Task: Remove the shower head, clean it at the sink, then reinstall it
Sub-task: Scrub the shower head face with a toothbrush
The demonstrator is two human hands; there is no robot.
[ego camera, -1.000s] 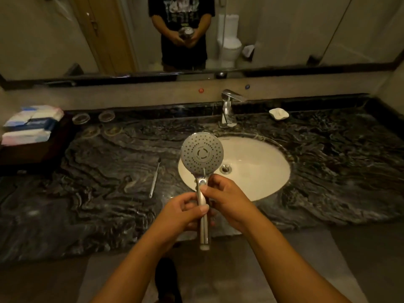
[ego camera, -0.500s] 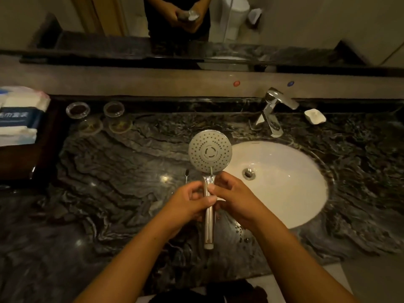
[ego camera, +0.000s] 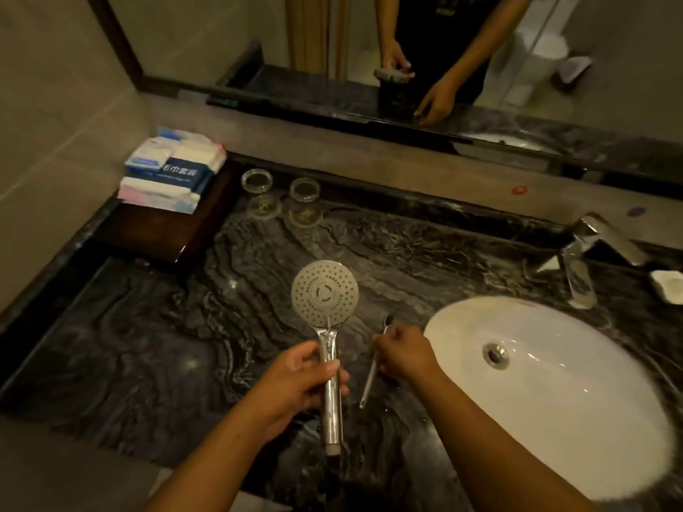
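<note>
My left hand [ego camera: 295, 386] grips the chrome handle of the shower head [ego camera: 325, 293], which stands upright over the dark marble counter with its round spray face toward me. Just to its right lies a slim toothbrush [ego camera: 369, 382], bristles pointing away from me. My right hand [ego camera: 404, 354] is down on it, fingers curled round the upper part of its shaft. The white oval sink [ego camera: 576, 419] lies to the right of both hands, with the chrome tap [ego camera: 580, 271] behind it.
Two glass cups [ego camera: 257, 179] stand at the back of the counter [ego camera: 148, 345]. A stack of packaged towels [ego camera: 173, 175] sits on a dark tray at the back left. A white soap dish [ego camera: 669, 286] is at the far right, and a mirror spans the wall.
My right hand has let go of the shower head handle and dropped onto the toothbrush on the counter. The view has swung left and down; the left hand alone now holds the shower head.
</note>
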